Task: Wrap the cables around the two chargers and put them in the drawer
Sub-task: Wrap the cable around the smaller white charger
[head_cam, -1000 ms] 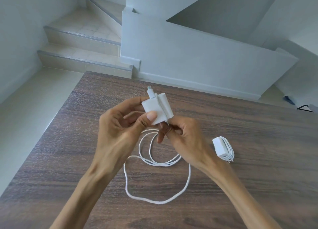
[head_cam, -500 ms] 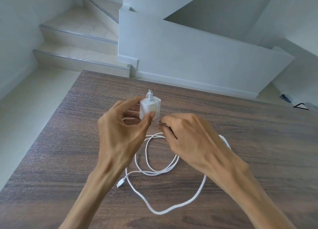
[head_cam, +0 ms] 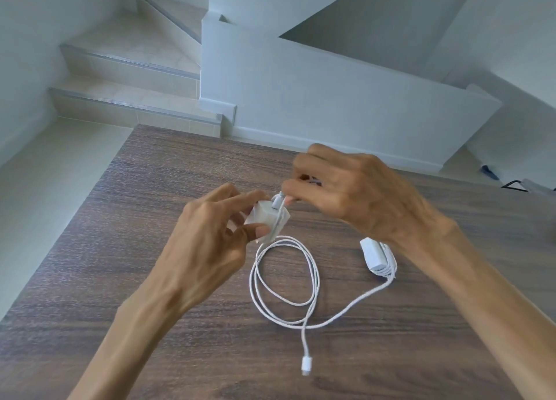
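My left hand (head_cam: 207, 234) grips a white charger block (head_cam: 266, 219) above the wooden table (head_cam: 150, 189). Just right of it and slightly higher, my right hand (head_cam: 346, 189) pinches the white cable where it passes over the block's top. Below the hands, the rest of that cable (head_cam: 282, 282) lies in loose loops on the table, and its free plug (head_cam: 306, 366) points toward me. A second charger (head_cam: 377, 256) with its cable wound round it lies on the table, partly hidden by my right wrist. No drawer is in view.
The table's far edge runs beneath a white half wall (head_cam: 331, 99). Tiled stairs (head_cam: 126, 93) rise at the back left, and pale floor lies along the table's left side. A dark object (head_cam: 511, 184) sits on the floor at far right.
My right hand has risen from below the charger to above it, carrying cable over the block. The loose loops have shrunk and the free plug has slid right, nearer to me.
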